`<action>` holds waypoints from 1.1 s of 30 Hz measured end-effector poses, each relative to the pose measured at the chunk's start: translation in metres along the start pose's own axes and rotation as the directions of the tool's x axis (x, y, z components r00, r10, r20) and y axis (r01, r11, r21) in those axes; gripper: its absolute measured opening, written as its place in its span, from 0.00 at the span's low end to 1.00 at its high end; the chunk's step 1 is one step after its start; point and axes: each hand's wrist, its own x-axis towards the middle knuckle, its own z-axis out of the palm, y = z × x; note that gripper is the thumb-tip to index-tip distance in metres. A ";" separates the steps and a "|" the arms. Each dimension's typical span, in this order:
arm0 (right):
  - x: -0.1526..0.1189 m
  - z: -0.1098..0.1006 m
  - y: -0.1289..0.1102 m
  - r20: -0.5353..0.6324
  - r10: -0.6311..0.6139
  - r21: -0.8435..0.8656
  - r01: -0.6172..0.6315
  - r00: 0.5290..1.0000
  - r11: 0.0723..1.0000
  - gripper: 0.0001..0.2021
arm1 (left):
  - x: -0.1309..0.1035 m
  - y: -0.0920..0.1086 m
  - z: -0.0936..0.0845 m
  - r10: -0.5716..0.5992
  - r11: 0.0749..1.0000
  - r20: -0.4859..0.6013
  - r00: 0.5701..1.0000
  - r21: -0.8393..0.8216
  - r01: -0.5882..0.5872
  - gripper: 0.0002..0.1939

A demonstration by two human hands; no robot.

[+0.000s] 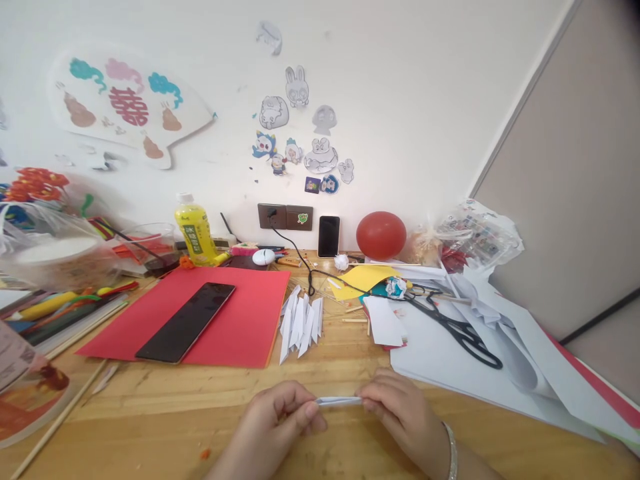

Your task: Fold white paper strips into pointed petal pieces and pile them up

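Currently gripping one thin folded paper strip [340, 401] btwn both hands, close in front of the body, over the bare near part of the wooden table [165, 407]. Pinching its L end w/ thumb & fingers of the left hand [280, 413]; pinching its R end w/ thumb & fingertips of the right hand [403, 410], w/ a bracelet [452, 450] on that wrist. Leaving the middle uncovered btwn the two grips. Holding its long axis side to side, approx. level, crosswise to the line of sight. Can't tell for sure whether touching the wood or held just above.

Facing, just beyond the left hand's fingertips & a bit L of the strip's middle, a pile of folded papers [300, 323], w/ long axes pointing mostly away from the body, so approx. crosswise to the held one. Nearer to the left hand than to the right, w/ bare wood btwn. Flanked on the L by a red sheet [250, 333] w/ a black phone [186, 323] aslant on it, on the R, farther off, by white cards [385, 322].
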 end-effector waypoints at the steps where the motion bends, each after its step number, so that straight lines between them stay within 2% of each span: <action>1: -0.001 0.000 0.000 0.003 0.001 0.000 -0.001 1.000 1.000 0.15 | 0.000 0.001 0.000 -0.006 1.000 -0.002 1.000 0.001 0.006 0.17; 6: -0.001 0.000 0.002 0.024 0.013 -0.001 -0.013 1.000 1.000 0.16 | 0.001 0.002 0.000 0.019 0.999 -0.026 0.999 0.045 -0.018 0.18; 9: -0.001 0.000 0.002 0.017 0.009 0.002 -0.009 1.000 1.000 0.16 | -0.001 -0.002 -0.001 0.115 0.985 -0.052 0.992 0.138 -0.107 0.17; 11: -0.001 0.000 0.002 0.011 0.004 0.005 -0.004 1.000 1.000 0.15 | -0.002 -0.005 -0.002 0.223 0.954 -0.062 0.973 0.219 -0.204 0.17; 13: -0.002 0.001 0.001 0.014 -0.002 0.000 0.002 1.000 1.000 0.15 | -0.003 -0.008 -0.003 0.377 0.886 -0.067 0.924 0.315 -0.340 0.15; 15: -0.003 0.001 0.000 0.032 -0.027 -0.011 0.027 0.999 1.000 0.16 | -0.003 -0.012 -0.003 0.536 0.778 -0.034 0.843 0.408 -0.478 0.12; 17: -0.003 0.002 -0.002 0.058 -0.056 -0.019 0.058 0.997 0.998 0.17 | -0.003 -0.014 -0.003 0.636 0.674 0.015 0.772 0.476 -0.565 0.11; 18: -0.002 0.002 -0.003 0.070 -0.066 -0.018 0.067 0.995 0.998 0.17 | -0.003 -0.015 -0.002 0.659 0.637 0.039 0.751 0.503 -0.585 0.11; 22: 0.001 0.002 -0.006 0.104 -0.048 -0.002 0.048 0.993 0.999 0.20 | -0.005 -0.014 0.000 0.699 0.515 0.084 0.710 0.630 -0.581 0.14; 25: 0.002 0.006 -0.007 0.146 -0.024 0.010 0.023 0.989 1.000 0.21 | -0.007 -0.012 0.003 0.733 0.378 0.128 0.669 0.741 -0.556 0.17; 28: 0.001 0.014 -0.010 0.155 -0.052 0.016 0.050 0.987 0.999 0.22 | -0.007 -0.017 0.008 0.747 0.251 0.210 0.631 0.790 -0.560 0.19; 31: 0.000 0.019 -0.012 0.109 -0.108 0.034 0.105 0.988 0.994 0.25 | -0.005 -0.025 0.010 0.753 0.210 0.282 0.595 0.754 -0.623 0.20; 33: 0.000 0.018 -0.013 0.125 -0.092 0.066 0.084 0.988 0.994 0.25 | -0.005 -0.028 0.009 0.735 0.224 0.302 0.607 0.737 -0.638 0.18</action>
